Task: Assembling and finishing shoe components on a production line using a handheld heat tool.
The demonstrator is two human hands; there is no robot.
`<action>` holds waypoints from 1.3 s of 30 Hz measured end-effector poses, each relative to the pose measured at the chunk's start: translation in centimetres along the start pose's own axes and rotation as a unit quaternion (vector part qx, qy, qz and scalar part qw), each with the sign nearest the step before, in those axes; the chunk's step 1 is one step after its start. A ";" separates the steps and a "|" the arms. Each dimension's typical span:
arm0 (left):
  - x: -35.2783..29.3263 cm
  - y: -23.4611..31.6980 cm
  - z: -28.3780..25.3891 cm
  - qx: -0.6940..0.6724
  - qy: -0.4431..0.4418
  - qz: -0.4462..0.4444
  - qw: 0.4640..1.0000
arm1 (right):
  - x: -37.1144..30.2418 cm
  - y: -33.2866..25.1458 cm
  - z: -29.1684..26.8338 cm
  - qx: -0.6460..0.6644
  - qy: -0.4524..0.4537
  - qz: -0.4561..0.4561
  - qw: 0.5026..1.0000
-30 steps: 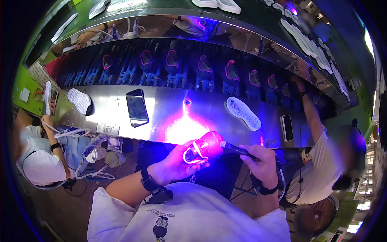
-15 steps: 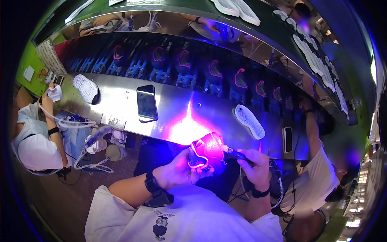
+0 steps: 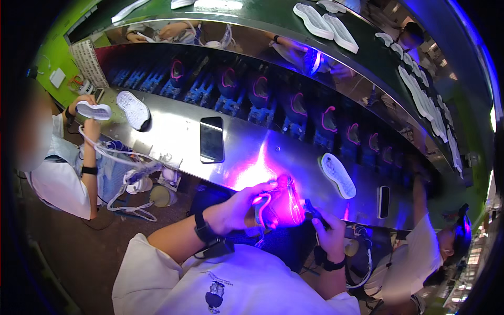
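Note:
My left hand is closed round a shoe upper, holding it above the bench's near edge. Violet light makes the upper glow pink, and a bright pink line runs along the rim of its opening. In my right hand is a dark-handled brush, gripped between thumb and fingers. The brush's tip points at the upper's right side; glare hides whether it touches. A white shoe sole lies on the bench beyond my right hand, and a black phone lies beyond my left.
Behind the metal bench stands a row of dark shoe uppers with pink outlines. Above runs a green shelf bearing white soles. Another sole and a second phone lie on the bench. Co-workers sit at both sides.
My left hand has turned the shoe upper, so another side faces the brush. The view has shifted, moving the bench things rightward. The left co-worker's hands now hold a white sole.

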State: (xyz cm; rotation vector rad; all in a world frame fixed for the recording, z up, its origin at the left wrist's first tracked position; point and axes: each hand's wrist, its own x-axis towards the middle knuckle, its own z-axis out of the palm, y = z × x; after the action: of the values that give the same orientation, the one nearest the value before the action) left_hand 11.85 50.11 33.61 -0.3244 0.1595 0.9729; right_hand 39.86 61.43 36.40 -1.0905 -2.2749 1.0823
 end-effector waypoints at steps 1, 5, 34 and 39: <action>0.1 1.1 1.5 0.094 0.051 0.073 0.992 | 0.2 0.5 0.1 0.011 0.001 -0.005 1.000; 1.2 10.0 3.9 0.403 0.193 0.322 0.835 | -0.8 5.4 0.5 0.114 0.032 0.130 0.984; 14.0 38.2 -3.4 0.787 0.505 0.296 0.193 | -2.0 10.0 -2.2 0.176 0.153 0.266 0.935; 12.1 33.1 -1.3 0.731 0.482 0.283 0.391 | -3.4 7.1 -3.9 0.178 0.167 0.271 0.931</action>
State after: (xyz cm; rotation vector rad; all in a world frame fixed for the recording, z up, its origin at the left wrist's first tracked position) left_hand -8.95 76.34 22.43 0.9934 2.2258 0.7957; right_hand 47.78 63.42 33.22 -1.6393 -1.4711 1.3191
